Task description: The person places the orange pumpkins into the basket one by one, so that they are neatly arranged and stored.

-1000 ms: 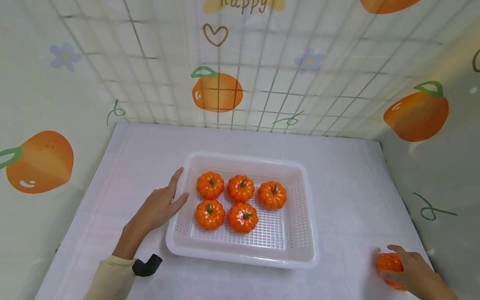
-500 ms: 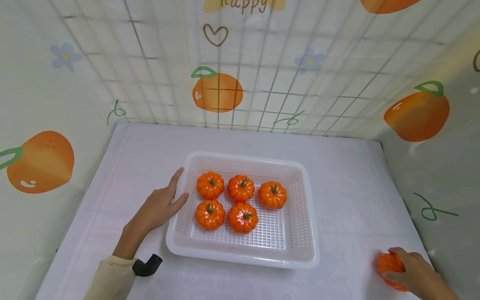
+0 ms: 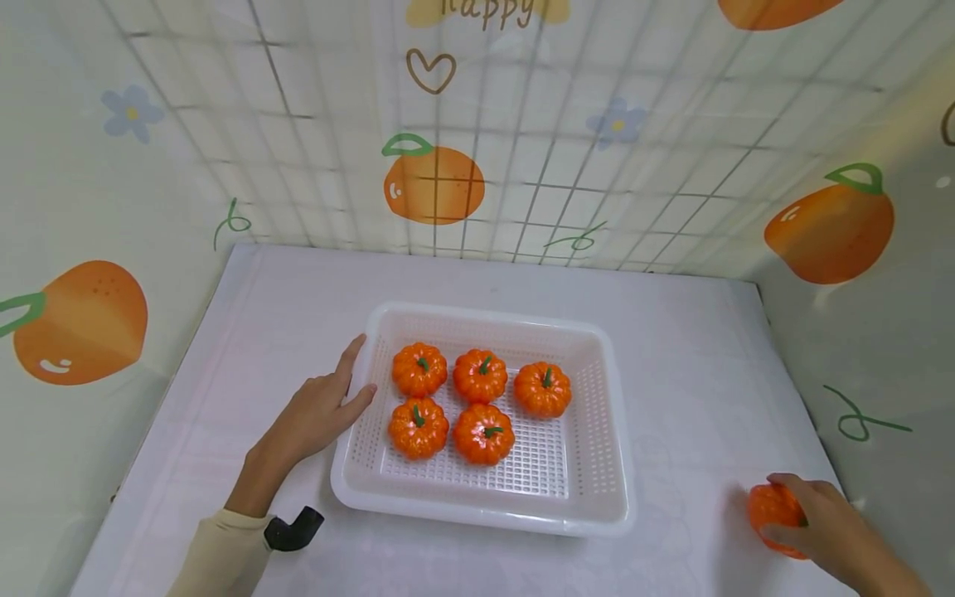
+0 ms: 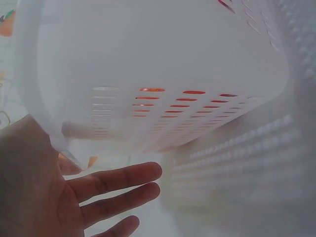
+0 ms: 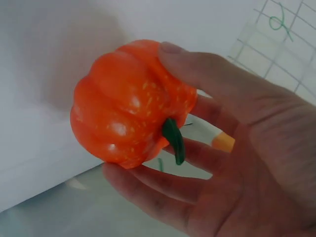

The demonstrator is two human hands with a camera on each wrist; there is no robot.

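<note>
A white plastic basket (image 3: 597, 464) stands mid-table with several small orange toy pumpkins (image 3: 543, 389) in it, each with a green stem. My left hand (image 3: 317, 410) rests against the basket's left rim. In the left wrist view, straight fingers (image 4: 121, 178) extend outside the slotted basket wall (image 4: 163, 44). Far to the right of the basket, my right hand (image 3: 831, 526) grips another toy pumpkin (image 3: 774, 514). The right wrist view shows this pumpkin (image 5: 123, 103) pinched between thumb and fingers, its green stem towards the palm.
A white cloth covers the table (image 3: 686, 348). Behind it rises a curtain with printed oranges (image 3: 433, 184) over a wire grid. Side panels (image 3: 888, 365) border the table at left and right.
My right hand and the pumpkin it grips have moved slightly up in the head view, and the shadow beside them has grown. The left hand and the basket stay in place.
</note>
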